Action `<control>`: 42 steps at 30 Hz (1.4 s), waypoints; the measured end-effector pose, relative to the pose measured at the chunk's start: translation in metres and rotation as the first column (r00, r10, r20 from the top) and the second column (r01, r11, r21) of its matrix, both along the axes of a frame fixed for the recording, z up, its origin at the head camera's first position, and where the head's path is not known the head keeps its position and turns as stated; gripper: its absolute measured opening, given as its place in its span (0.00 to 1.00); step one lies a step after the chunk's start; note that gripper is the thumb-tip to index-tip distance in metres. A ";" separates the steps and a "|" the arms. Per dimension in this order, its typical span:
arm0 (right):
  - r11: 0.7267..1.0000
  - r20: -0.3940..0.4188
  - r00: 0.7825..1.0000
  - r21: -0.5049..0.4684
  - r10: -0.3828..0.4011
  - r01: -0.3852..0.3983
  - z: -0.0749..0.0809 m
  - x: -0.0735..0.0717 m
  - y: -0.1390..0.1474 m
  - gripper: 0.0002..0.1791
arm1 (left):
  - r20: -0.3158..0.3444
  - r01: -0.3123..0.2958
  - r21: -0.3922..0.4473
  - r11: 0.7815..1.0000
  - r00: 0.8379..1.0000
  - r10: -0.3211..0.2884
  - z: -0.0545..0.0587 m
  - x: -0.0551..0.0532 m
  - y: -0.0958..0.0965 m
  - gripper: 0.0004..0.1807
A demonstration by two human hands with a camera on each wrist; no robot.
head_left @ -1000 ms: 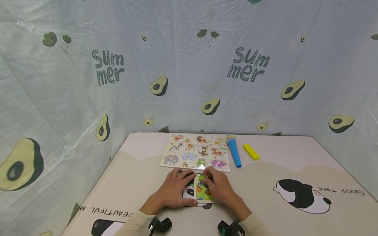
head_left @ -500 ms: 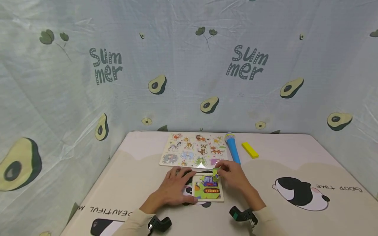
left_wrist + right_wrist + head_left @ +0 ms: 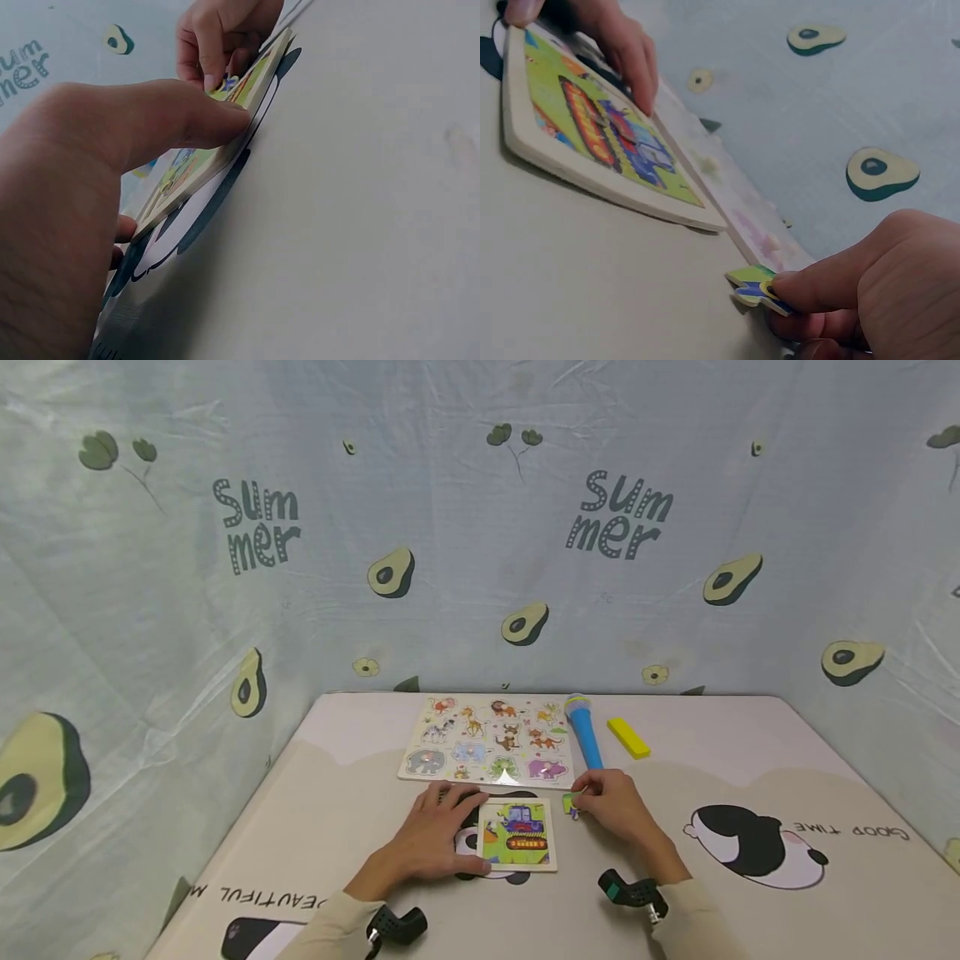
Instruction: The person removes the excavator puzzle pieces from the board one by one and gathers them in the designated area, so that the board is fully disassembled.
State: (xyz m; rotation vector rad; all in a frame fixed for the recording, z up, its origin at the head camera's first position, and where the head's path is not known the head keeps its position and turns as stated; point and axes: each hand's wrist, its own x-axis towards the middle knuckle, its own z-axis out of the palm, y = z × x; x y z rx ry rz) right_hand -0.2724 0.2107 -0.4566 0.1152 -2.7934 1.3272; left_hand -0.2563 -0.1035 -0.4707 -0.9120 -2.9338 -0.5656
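One piece (image 3: 570, 806) is pinched by the right hand (image 3: 621, 803), the framed puzzle (image 3: 517, 835) touched by the left hand (image 3: 432, 837), fingers spread.

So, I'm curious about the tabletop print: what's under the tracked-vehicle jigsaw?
The tracked-vehicle jigsaw lies on the tabletop; parts of a cartoon animal print show past its left, near and far edges. What is directly beneath is covered, and the left hand hides more.
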 end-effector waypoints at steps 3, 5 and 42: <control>0.999 -0.009 1.000 0.042 -0.018 0.018 -0.002 -0.001 -0.002 0.04 | -0.004 0.002 0.001 1.000 1.000 -0.002 0.000 0.000 0.000 0.54; 0.997 -0.026 0.999 0.073 -0.030 0.032 -0.004 -0.002 -0.003 0.03 | -0.010 0.001 0.005 1.000 1.000 -0.001 0.000 -0.001 0.000 0.54; 0.956 -0.157 0.983 0.260 -0.099 0.138 -0.001 0.007 -0.033 0.09 | -0.006 0.004 0.001 1.000 1.000 -0.004 0.000 0.002 0.000 0.54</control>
